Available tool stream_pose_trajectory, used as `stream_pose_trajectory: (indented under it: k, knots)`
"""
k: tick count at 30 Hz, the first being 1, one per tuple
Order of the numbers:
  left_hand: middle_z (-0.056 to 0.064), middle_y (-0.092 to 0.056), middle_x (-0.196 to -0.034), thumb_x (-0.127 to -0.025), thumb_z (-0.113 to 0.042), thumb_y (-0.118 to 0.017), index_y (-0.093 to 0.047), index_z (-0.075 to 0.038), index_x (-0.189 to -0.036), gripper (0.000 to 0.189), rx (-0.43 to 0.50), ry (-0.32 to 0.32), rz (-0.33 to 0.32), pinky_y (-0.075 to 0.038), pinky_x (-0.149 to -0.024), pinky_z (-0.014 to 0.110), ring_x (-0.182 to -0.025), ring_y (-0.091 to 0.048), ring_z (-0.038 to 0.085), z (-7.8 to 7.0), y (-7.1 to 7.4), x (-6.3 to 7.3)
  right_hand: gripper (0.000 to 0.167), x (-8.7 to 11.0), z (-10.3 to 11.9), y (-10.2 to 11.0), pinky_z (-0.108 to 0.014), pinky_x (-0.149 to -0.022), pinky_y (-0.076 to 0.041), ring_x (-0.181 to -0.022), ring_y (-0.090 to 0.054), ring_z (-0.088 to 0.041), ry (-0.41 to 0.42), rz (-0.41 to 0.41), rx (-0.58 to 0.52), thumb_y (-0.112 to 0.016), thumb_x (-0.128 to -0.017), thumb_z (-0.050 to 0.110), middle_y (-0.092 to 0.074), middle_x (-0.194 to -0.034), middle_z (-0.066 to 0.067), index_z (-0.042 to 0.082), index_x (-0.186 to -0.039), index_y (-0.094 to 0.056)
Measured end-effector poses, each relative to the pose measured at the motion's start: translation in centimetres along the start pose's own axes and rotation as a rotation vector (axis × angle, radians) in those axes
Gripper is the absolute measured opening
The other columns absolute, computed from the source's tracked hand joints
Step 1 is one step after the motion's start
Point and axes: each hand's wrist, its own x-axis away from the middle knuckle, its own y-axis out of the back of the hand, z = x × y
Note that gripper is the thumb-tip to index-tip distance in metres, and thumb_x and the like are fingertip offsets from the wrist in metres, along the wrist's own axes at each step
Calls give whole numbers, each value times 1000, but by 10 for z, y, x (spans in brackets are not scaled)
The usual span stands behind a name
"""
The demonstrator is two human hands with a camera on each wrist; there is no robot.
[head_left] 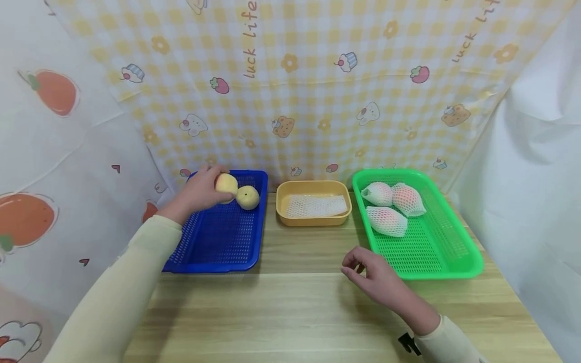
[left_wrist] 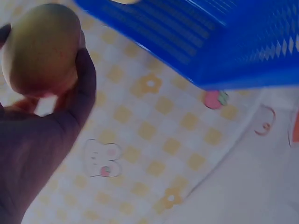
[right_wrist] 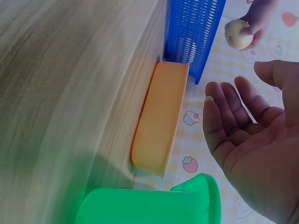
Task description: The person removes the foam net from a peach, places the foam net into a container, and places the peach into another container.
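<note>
My left hand (head_left: pixel 202 187) grips a yellow peach (head_left: pixel 226 184) over the far part of the blue basket (head_left: pixel 218 247). In the left wrist view the fingers curl round this peach (left_wrist: pixel 44 49), which has a reddish underside. A second peach (head_left: pixel 247 197) lies in the blue basket, just right of the held one. My right hand (head_left: pixel 376 280) hovers over the table by the near left corner of the green basket (head_left: pixel 436 252), its fingers loosely bent. Nothing is in its palm (right_wrist: pixel 261 149) in the right wrist view.
Between the baskets stands a small orange-yellow tray (head_left: pixel 314 222) with white foam netting (head_left: pixel 313 205) in it. Inside the green basket are three peaches in foam nets, one being a netted peach (head_left: pixel 387 221). A checked cloth (head_left: pixel 317 101) hangs behind the wooden table (head_left: pixel 290 312).
</note>
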Motion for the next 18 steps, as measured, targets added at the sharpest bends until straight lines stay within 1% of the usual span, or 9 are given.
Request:
stream_pose_trajectory:
  k: [3, 4, 6, 11, 15, 18]
  knots:
    - [30, -48, -146, -97, -33, -85, -55, -2, -154, 71, -55, -23, 25, -53, -86, 58, -107, -60, 43, 11, 2, -10, 16, 1, -1, -1, -29, -74, -60, -87, -67, -6, 9, 7, -7, -79, -104, 12, -68, -98, 15, 25, -105, -70]
    - [29, -49, -142, -96, -32, -85, -56, -1, -152, 71, -66, -26, 32, -53, -86, 58, -106, -59, 43, 15, 3, -13, 15, 1, -2, -1, -30, -74, -60, -87, -67, -6, 15, 5, -8, -79, -104, 12, -68, -98, 15, 24, -105, -70]
    - [30, -49, -142, -95, -31, -86, -56, 0, -151, 71, -82, -26, 45, -53, -86, 58, -105, -59, 43, 19, 5, -19, 15, 1, -3, -2, -29, -73, -60, -87, -67, -6, 21, 3, -11, -79, -104, 12, -68, -98, 16, 25, -105, -70]
    - [34, -45, -150, -94, -30, -86, -54, 1, -155, 75, -123, -12, 92, -54, -88, 58, -108, -60, 44, 25, 5, -34, 14, 2, -4, -2, -30, -74, -60, -87, -67, -6, 30, 2, -17, -79, -104, 13, -68, -98, 16, 24, -105, -70]
    - [35, -44, -153, -92, -25, -87, -52, 0, -158, 79, -185, -40, 118, -55, -91, 58, -113, -59, 45, 27, 2, -47, 14, 2, -2, -4, -30, -75, -60, -88, -68, -7, 30, 19, -26, -79, -104, 12, -69, -99, 15, 23, -105, -70]
    - [35, -47, -149, -89, -21, -86, -52, 0, -157, 79, -223, -57, 139, -54, -93, 59, -114, -57, 46, 29, 2, -52, 13, 2, -1, -5, -30, -75, -60, -88, -68, -7, 44, 26, -30, -79, -104, 12, -70, -99, 15, 22, -106, -71]
